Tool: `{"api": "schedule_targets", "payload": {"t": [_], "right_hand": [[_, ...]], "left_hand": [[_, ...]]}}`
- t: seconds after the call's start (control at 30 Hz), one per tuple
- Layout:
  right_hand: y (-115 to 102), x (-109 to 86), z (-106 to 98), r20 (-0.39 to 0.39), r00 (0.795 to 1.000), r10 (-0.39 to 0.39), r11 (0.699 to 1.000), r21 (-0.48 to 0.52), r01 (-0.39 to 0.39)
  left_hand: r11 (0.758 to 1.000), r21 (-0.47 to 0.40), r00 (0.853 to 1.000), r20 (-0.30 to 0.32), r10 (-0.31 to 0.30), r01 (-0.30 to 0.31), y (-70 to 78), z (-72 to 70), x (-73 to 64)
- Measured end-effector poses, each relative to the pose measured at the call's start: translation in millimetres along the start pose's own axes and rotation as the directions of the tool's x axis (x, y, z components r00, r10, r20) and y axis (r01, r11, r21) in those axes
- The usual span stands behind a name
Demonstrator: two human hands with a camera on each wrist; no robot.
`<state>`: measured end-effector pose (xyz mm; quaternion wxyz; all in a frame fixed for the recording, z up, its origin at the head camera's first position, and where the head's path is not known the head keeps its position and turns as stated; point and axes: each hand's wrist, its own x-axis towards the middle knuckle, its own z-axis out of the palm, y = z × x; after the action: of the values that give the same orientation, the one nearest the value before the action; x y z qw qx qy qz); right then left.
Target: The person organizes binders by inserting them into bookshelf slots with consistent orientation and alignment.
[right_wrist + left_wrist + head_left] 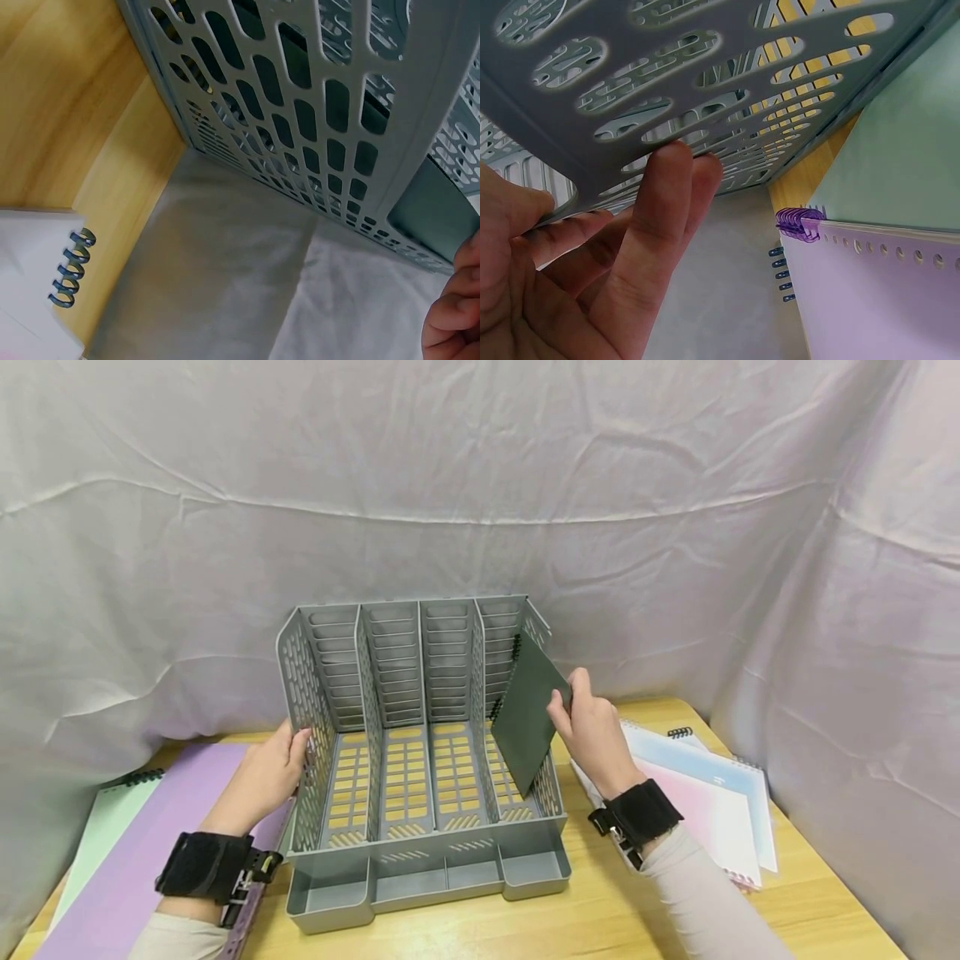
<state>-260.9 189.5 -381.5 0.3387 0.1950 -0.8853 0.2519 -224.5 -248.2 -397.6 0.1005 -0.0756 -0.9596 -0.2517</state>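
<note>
A grey desk file organizer [426, 847] with tall slotted dividers stands on the table, small trays along its front. My left hand [272, 768] holds the front edge of its left side wall, thumb on one face and fingers against the outer face [660, 217]. In my right hand [596, 735] is a dark green spiral notebook [528, 710], pinched by its upper corner. The notebook leans in the rightmost compartment, its black coil toward the back. From the right wrist, its cover shows through the slots of the right side wall [300, 112], and only some fingers [454, 307] are visible.
Left of the organizer lie a purple spiral notebook [150, 852] and a pale green one [112, 827]. Several white, pink and blue notebooks [712, 827] are spread on the wooden table [465, 935] at the right. A grey cloth [420, 468] hangs behind.
</note>
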Motion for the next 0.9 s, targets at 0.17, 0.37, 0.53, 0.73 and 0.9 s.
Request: {"api": "schedule_targets", "payload": {"t": [0.17, 0.37, 0.53, 0.73, 0.9], "right_hand": [[-1.0, -2.8, 3.5, -0.004, 1.000, -0.030, 1.000, -0.006, 0.030], [-0.6, -2.2, 6.1, -0.029, 0.999, -0.037, 0.999, -0.005, 0.037], [-0.5, -1.0, 4.2, -0.030, 1.000, -0.010, 1.000, 0.011, 0.010], [-0.4, -1.0, 0.4, 0.033, 0.998, 0.049, 0.998, 0.046, -0.051], [-0.1, -1.1, -3.1, 0.090, 0.993, 0.074, 0.996, 0.049, -0.078]], "left_hand": [[1.000, -0.001, 1.000, -0.001, 0.003, -0.003, -0.5, 0.3, -0.4], [1.000, 0.003, 1.000, -0.007, 0.014, -0.014, -0.8, 0.8, -0.4], [1.000, -0.012, 1.000, -0.002, 0.004, -0.004, 0.2, 0.7, 0.1], [0.999, -0.035, 1.000, 0.004, -0.002, 0.002, 0.4, 1.3, -1.8], [0.999, -0.046, 1.000, 0.006, 0.006, -0.005, 1.8, 1.4, -4.4]]}}
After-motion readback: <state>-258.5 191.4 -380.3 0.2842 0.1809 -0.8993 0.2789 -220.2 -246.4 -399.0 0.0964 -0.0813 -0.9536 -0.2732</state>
